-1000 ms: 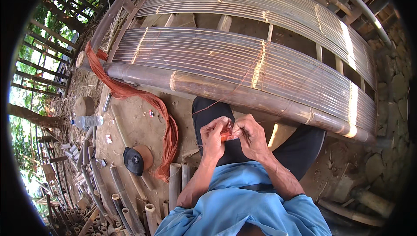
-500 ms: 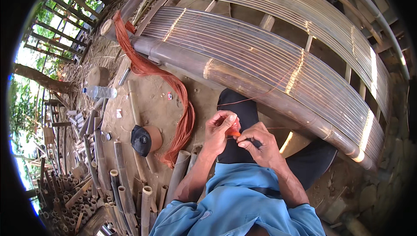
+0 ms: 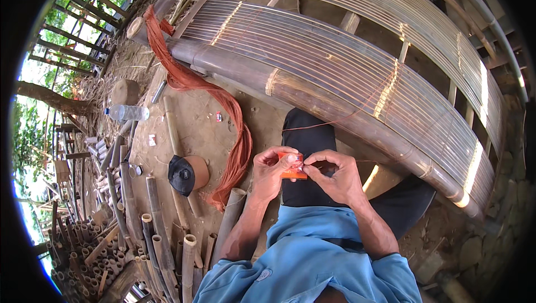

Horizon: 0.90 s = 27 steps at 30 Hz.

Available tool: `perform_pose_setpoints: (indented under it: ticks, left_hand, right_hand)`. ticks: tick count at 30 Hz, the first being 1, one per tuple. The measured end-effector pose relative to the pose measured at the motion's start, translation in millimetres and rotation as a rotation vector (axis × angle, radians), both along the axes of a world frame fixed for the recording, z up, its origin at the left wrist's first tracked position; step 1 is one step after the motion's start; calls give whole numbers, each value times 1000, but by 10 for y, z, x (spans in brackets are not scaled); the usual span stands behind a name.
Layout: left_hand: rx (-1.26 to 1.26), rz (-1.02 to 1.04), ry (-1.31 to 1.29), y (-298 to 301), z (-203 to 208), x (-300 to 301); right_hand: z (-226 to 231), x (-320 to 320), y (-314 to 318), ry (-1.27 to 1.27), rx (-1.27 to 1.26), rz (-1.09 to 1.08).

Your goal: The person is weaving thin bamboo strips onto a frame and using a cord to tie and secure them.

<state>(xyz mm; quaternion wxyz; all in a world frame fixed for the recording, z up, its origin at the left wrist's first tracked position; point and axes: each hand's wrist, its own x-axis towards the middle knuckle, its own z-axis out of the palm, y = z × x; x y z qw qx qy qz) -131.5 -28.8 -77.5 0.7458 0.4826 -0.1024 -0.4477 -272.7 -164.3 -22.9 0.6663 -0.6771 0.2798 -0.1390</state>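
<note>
My left hand [image 3: 269,173] grips a small red packet [image 3: 294,174] above my dark trouser leg [image 3: 304,196]; my right hand [image 3: 338,176] pinches its edge. Whether it is opened, I cannot tell. Beyond, bamboo slats [image 3: 329,60] lie lashed in two bands, the gap between unfilled.

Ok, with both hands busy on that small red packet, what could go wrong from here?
The small red packet is pinched between the left hand and right hand, so it could slip and drop. The thin reddish strand crossing the dark trousers might snag if that leg shifts. A bamboo tube sits close beside the left forearm, which might knock it.
</note>
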Motion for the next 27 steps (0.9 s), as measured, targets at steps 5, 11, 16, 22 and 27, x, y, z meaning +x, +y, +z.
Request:
perform_pose_setpoints:
  ticks: [5,11,16,22,27]
  left_hand:
    - [-55,-44,30,39,80,33]
    - [-4,-69,48,161,-25,123]
    - [-112,-93,48,130,-27,83]
    - [-137,-108,-11,137,-176,93]
    - [-144,-88,43,144,-190,85]
  right_hand:
    - [-31,-13,-33,11,-22,-29]
    - [-5,-3,-29,-44,13,-39]
    - [85,-3,-8,-91,-101,8]
    - [180,-6,16,-104,-204,25]
    - [262,-2,50,-74,-265,-2]
